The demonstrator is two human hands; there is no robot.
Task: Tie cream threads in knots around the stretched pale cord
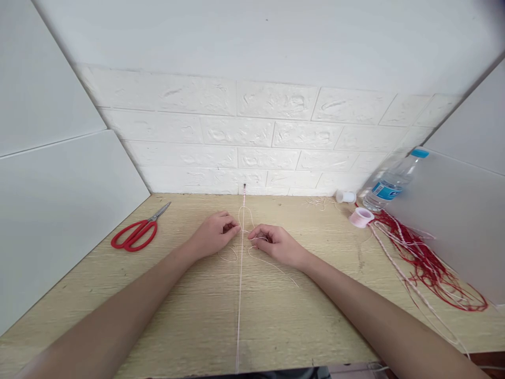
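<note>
A pale cord (240, 295) runs taut from a dark hook (244, 185) at the wall's foot down to the table's front edge. Just below the hook, a short pink-and-white braided piece (244, 198) shows on it. My left hand (216, 232) is left of the cord, thumb and index finger pinched on a thin pale thread. On the right side, my right hand (276, 242) has its fingers curled around the same kind of thread (278, 267), whose loose end trails toward me. A loop of thread (240, 211) stands around the cord above both hands.
Red-handled scissors (136, 235) lie at the left. To the right are a white spool (346, 197), a pink spool (361, 217), a water bottle (389, 184) and a tangle of red cords (428, 263). White panels (59, 210) flank the table.
</note>
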